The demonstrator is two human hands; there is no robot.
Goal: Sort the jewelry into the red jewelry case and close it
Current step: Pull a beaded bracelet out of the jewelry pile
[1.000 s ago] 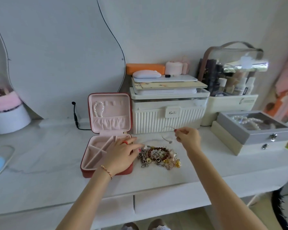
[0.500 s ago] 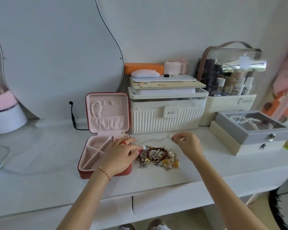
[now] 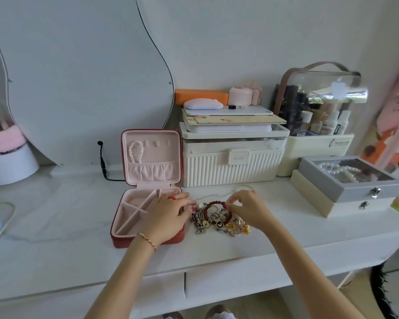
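Observation:
The red jewelry case stands open on the white table, its pink compartments bare. A pearl bracelet hangs inside the upright lid. My left hand rests flat on the case's right edge, fingers stretched toward the jewelry pile just right of it. My right hand hovers over the pile's right side, and its curled fingertips pinch the dark red bead bracelet. A thin silver bangle lies on the table just behind that hand.
A cream ribbed box with stacked items stands right behind the pile. A grey glass-topped box holding pearls sits at the right, with a clear cosmetics case behind it. A black cable runs left of the lid.
My right hand set the thin silver bangle down behind the pile and came down onto the pile. My left hand stayed on the case.

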